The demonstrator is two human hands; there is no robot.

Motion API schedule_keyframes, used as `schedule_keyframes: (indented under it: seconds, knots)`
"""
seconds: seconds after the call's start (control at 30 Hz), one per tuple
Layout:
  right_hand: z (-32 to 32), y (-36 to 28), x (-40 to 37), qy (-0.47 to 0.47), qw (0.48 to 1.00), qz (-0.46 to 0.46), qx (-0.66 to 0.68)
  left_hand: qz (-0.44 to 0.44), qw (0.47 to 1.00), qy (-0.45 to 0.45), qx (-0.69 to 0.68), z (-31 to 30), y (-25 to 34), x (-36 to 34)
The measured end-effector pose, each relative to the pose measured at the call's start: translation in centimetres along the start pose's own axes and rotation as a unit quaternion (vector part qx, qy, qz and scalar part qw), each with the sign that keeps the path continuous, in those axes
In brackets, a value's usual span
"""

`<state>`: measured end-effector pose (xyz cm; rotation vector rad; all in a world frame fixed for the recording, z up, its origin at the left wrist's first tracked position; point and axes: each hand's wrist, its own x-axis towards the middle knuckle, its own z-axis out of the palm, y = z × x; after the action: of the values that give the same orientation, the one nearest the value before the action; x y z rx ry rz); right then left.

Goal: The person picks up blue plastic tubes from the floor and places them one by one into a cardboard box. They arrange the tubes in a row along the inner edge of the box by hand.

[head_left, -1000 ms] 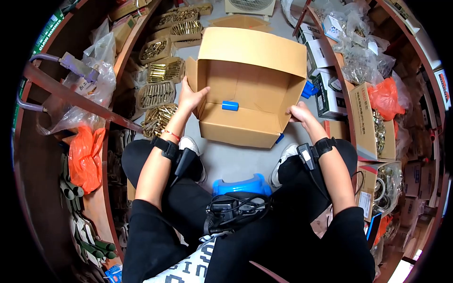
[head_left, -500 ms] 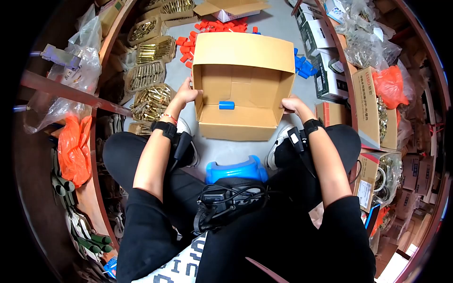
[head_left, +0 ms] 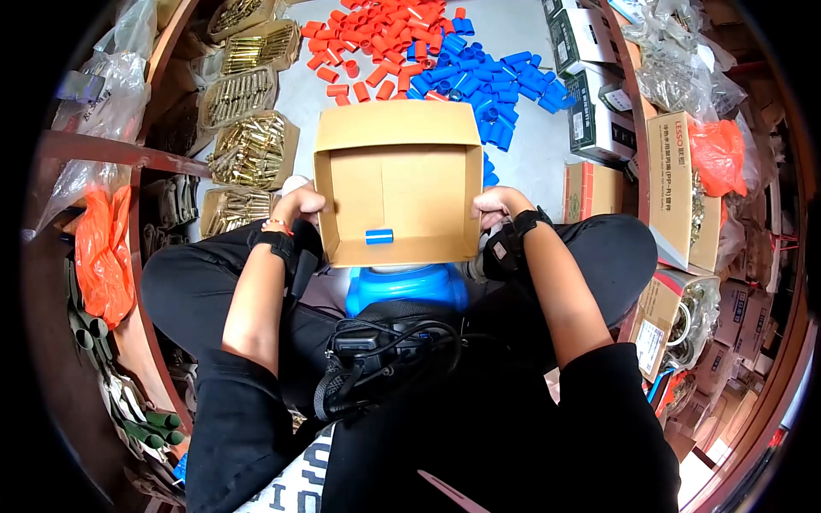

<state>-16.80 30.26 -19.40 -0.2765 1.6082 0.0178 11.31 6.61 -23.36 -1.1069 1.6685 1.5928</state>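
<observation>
Clamping an open cardboard box (head_left: 410, 184) by its side walls, left hand (head_left: 299, 203) and right hand (head_left: 498, 203) flank a blue tube (head_left: 379, 236) (lying crosswise) at the near wall, nearer the left.

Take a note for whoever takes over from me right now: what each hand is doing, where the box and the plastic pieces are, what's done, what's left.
Left hand: grips the left wall of the cardboard box.
Right hand: grips its right wall.
Box: open, between the knees, just beyond the blue stool.
Done: one blue piece lies inside the box.
Left: the blue pieces and orange pieces lie loose on the floor beyond the box.
</observation>
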Motion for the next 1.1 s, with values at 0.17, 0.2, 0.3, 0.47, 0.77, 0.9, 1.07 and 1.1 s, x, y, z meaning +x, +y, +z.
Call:
schedule_keyframes:
  seconds: [0.17, 0.2, 0.3, 0.47, 0.77, 0.9, 1.07, 1.1]
  knots:
    - [0.7, 0.3, 1.4, -0.025, 0.996, 0.056, -0.062, -0.095, 0.993, -0.031, -0.057, 1.2, -4.5, 2.9]
    - [0.6, 0.0, 1.2, -0.007, 0.995, 0.056, -0.081, -0.104, 0.994, -0.028, -0.030, 1.3, -4.1, 2.3]
    - [0.2, -2.2, -1.3, 0.037, 0.982, 0.058, -0.173, -0.117, 0.993, -0.020, 0.014, 1.5, -2.5, 1.1]
    - [-0.5, -4.9, -2.2, 0.550, 0.788, -0.199, -0.192, -0.058, 0.998, 0.024, 0.010, 2.0, 0.1, -1.4]
    - [-0.2, -5.7, 5.1, 0.463, 0.755, -0.384, -0.260, -0.084, 0.995, 0.041, -0.015, 2.2, -2.1, 1.2]
    - [-0.7, -5.7, 6.2, 0.433, 0.770, -0.399, -0.245, -0.110, 0.994, 0.018, -0.007, 2.2, -1.3, 1.1]
    - [-1.3, -5.1, 9.1, 0.422, 0.779, -0.399, -0.236, -0.135, 0.990, 0.032, 0.021, 1.8, -4.5, 4.8]
    - [-1.2, -5.0, 9.5, 0.427, 0.777, -0.399, -0.236, -0.113, 0.992, 0.030, 0.035, 1.8, -4.1, 4.6]
